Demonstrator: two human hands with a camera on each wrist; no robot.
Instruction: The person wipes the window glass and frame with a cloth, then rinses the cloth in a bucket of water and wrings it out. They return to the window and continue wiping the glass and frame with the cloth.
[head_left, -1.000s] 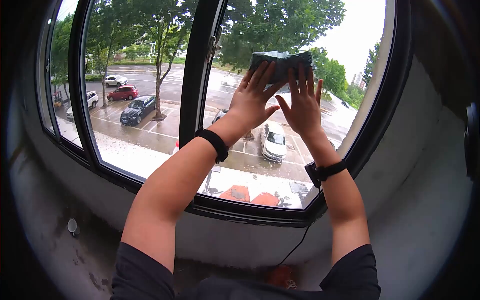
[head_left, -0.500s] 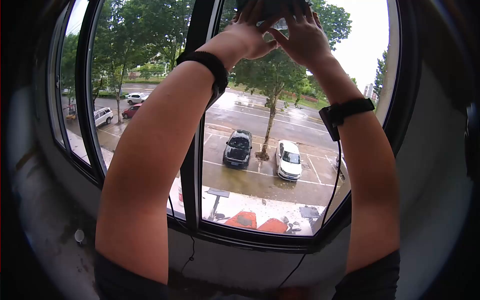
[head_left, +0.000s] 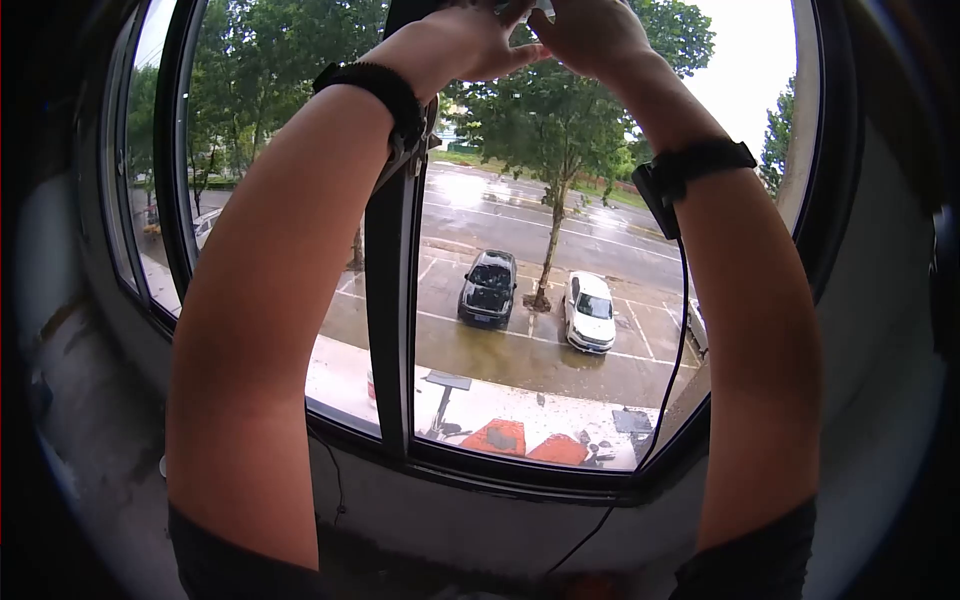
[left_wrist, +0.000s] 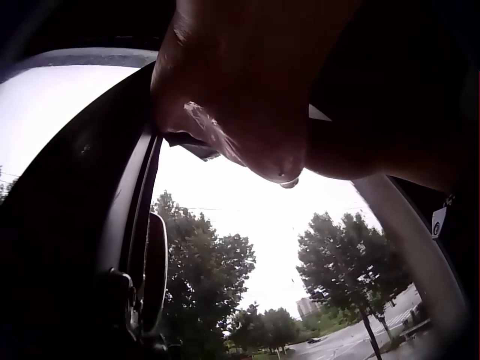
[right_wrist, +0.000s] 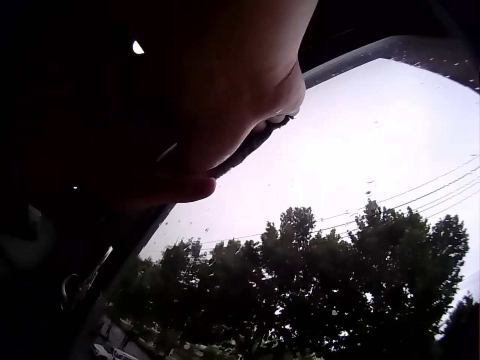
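High on the window pane [head_left: 500, 225], both hands are raised together at the top edge of the head view. My left hand [head_left: 465, 42] lies at the left, near the black frame post, its thumb pointing toward the right hand. My right hand [head_left: 592, 38] is beside it, and the fingertips of both run out of the head view. Under the hands is a dark, crumpled cloth [right_wrist: 246, 152], whose edge shows below the right palm in the right wrist view. Part of it also shows past the left hand in the left wrist view. The palms press it flat against the glass.
A black upright frame post [head_left: 392, 300] with a latch [head_left: 428, 130] divides the window. Below runs the lower frame [head_left: 520, 482]. A thin cable [head_left: 684, 310] hangs from the right wrist strap. Outside, orange objects [head_left: 495, 437] lie on a pale ledge, with parked cars beyond.
Both hands have slid up the pane with the cloth, from mid-window to the top, and the head view has tilted and shifted. The cloth has mostly left the head view.
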